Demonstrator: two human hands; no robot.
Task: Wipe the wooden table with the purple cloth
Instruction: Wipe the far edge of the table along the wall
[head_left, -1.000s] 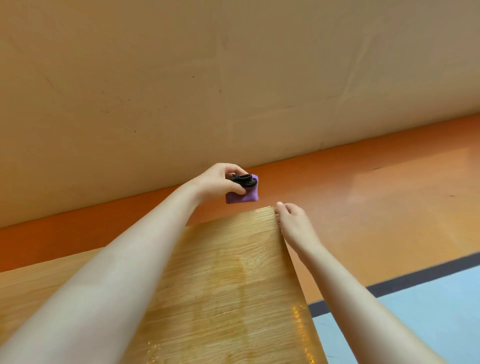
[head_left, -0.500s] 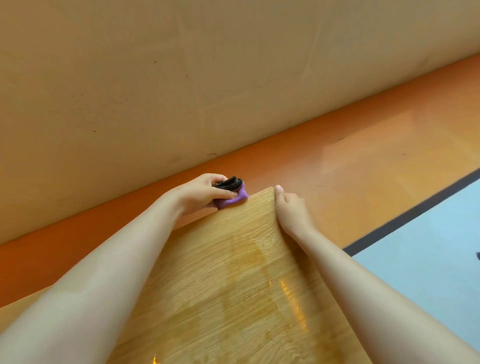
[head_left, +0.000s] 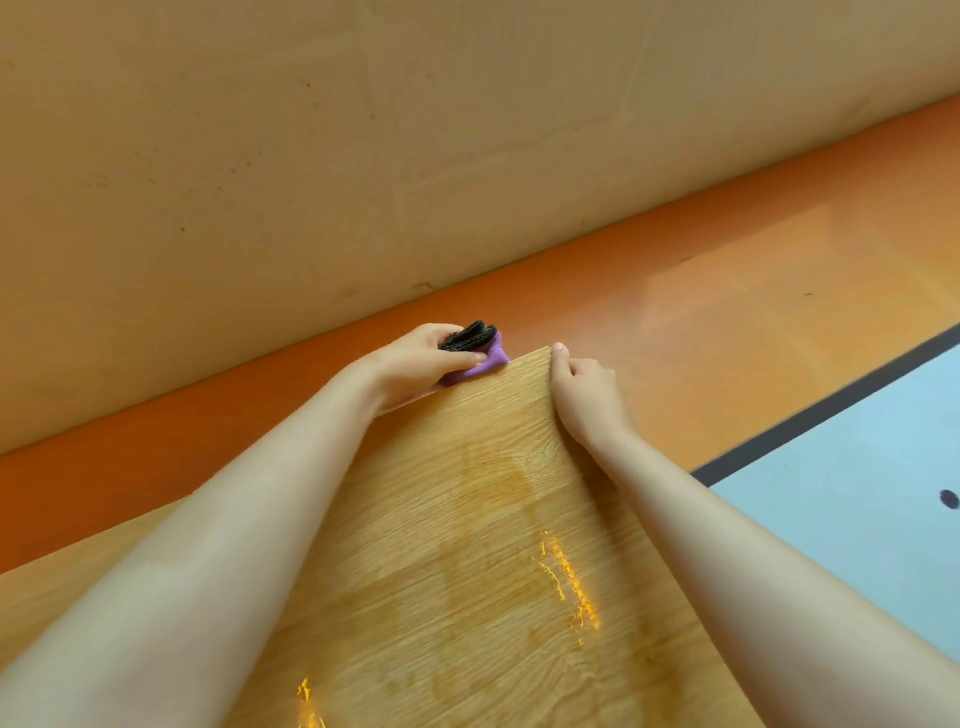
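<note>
A person's left hand (head_left: 415, 366) grips a small, bunched purple cloth (head_left: 487, 365) at the far edge of a glossy, light-grained wooden table (head_left: 467, 519), just short of the far right corner. The thumb lies flat along the near side of the cloth and the other fingers curl over it from behind, closing on a black, rough-textured layer (head_left: 467, 336) that sits on top of the purple fabric. The lower fold of the cloth touches the table's far edge and hangs slightly past it.

The right hand (head_left: 587, 395) holds the table's right edge beside that same corner. Its thumb tip presses on the top surface right at the corner, and its bent fingers wrap down over the side, their tips hidden below the edge. The two hands are near each other but apart, with a short stretch of bare far edge between them.

Both bare forearms reach across the tabletop, where bright streaks of reflected light show on the sheen. Beyond the table are a scuffed beige wall (head_left: 363, 156), an orange floor (head_left: 753, 322), a dark stripe (head_left: 831, 400) and a pale blue floor area (head_left: 857, 519) with one dark spot (head_left: 948, 498).
</note>
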